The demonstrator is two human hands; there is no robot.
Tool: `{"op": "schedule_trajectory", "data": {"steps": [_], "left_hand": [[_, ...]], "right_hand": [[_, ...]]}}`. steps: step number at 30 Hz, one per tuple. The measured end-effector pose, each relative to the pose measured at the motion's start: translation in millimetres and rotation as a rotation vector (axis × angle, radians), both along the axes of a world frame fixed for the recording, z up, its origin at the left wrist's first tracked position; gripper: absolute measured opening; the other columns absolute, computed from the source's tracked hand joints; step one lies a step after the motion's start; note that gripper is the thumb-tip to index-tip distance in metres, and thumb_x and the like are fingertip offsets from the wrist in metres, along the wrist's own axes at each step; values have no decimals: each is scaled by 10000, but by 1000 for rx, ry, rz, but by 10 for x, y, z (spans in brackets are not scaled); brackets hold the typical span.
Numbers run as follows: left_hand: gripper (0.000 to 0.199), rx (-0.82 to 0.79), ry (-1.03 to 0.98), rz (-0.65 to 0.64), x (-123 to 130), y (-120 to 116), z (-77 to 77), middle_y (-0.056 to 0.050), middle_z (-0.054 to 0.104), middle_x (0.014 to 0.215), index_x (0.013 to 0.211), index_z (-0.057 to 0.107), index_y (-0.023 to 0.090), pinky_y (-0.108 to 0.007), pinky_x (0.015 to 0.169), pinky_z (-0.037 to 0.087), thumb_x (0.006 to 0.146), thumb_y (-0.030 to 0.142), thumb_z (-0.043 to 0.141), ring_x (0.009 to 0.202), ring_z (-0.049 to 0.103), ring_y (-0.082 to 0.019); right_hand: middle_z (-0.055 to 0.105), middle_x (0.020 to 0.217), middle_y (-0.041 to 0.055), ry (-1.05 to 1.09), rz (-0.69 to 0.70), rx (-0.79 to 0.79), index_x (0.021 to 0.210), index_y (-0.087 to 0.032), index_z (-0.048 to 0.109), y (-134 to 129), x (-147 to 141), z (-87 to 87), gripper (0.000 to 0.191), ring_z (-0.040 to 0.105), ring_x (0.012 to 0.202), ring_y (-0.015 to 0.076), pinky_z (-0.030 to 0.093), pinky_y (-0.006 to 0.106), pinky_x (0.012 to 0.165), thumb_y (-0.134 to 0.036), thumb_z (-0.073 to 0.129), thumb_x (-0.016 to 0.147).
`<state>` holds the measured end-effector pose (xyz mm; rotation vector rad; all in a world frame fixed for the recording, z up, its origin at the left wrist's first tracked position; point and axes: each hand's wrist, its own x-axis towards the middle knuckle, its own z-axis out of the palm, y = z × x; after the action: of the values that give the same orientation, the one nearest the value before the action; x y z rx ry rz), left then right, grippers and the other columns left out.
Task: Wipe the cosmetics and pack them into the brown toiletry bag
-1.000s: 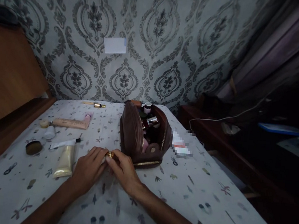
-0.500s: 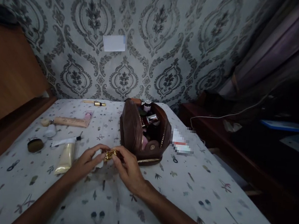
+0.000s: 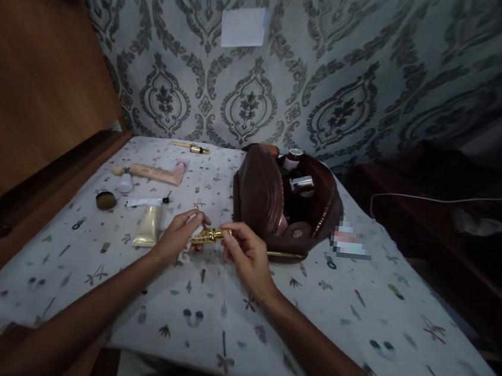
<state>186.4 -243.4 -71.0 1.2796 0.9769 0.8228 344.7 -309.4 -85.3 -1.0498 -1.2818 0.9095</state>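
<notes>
Between my two hands, in front of the bag, lies a small shiny gold cosmetic container [image 3: 206, 237], held level; its exact kind is too small to tell. My left hand [image 3: 179, 235] is closed on its wider left end, with a bit of something white, like a tissue, showing below the fingers. The fingertips of my right hand [image 3: 246, 253] pinch its narrow right end. Just behind my right hand stands a brown toiletry bag [image 3: 257, 191], unzipped, with a silver-capped item [image 3: 301, 184] and a white-lidded jar [image 3: 293, 158] inside. A gold squeeze tube [image 3: 147, 225] lies left of my left hand.
Left on the patterned cloth [image 3: 228, 317] are a long beige tube [image 3: 154, 173], a thin white tube [image 3: 144, 202], a white jar [image 3: 124, 183], a round dark item [image 3: 106, 200] and a gold-and-black tube [image 3: 199, 150]. A blurred-out packet [image 3: 351, 240] lies right of the bag.
The view has shifted, so the table things sit further right and higher. My hands are slightly further apart, and more of the gold container shows between them.
</notes>
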Motion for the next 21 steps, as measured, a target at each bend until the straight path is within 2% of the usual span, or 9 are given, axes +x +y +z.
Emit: {"op": "schedule_trajectory", "data": {"steps": [2, 6, 9, 13, 15, 21], "left_hand": [[496, -70, -39, -33, -8, 5, 18, -8, 619, 638, 873, 619, 156, -158, 308, 258, 757, 638, 627, 438, 548, -111], [517, -122, -57, -55, -21, 14, 15, 15, 578, 517, 870, 606, 150, -145, 298, 221, 725, 642, 670, 377, 491, -95], [458, -63, -68, -11, -23, 14, -26, 31, 585, 571, 867, 597, 166, -138, 303, 235, 748, 601, 675, 377, 497, -77], [373, 65, -48, -13, -30, 1, -57, 18, 631, 751, 884, 611, 172, -141, 339, 323, 808, 535, 655, 428, 564, -66], [383, 56, -62, -36, -33, -4, -46, 8, 641, 766, 887, 615, 168, -142, 338, 329, 792, 535, 671, 451, 586, -77], [473, -126, -54, -123, -32, 8, 16, 25, 568, 482, 865, 599, 156, -138, 284, 217, 730, 602, 683, 352, 482, -91]], "right_hand": [[567, 706, -14, -3, -1, 18, 1031, -196, 636, -4, 5, 10, 295, 532, 576, 113, 429, 235, 529, -464, 589, 916], [608, 749, 10, -24, 38, 12, 1061, -206, 639, -8, 12, 0, 306, 563, 607, 129, 455, 245, 541, -471, 581, 921], [594, 735, -4, -2, 43, -3, 1076, -210, 615, 4, 15, -25, 337, 560, 604, 127, 452, 242, 536, -495, 611, 896], [542, 671, -38, 21, 35, -44, 947, -199, 592, 18, 14, -43, 315, 496, 520, 96, 418, 227, 500, -507, 620, 886], [561, 694, -29, 5, 18, -39, 915, -194, 596, 11, 14, -36, 301, 496, 525, 93, 419, 226, 502, -494, 611, 895], [637, 854, 29, -144, 16, 88, 991, -196, 645, -41, 29, 13, 204, 587, 687, 130, 472, 246, 599, -382, 583, 932]]}}
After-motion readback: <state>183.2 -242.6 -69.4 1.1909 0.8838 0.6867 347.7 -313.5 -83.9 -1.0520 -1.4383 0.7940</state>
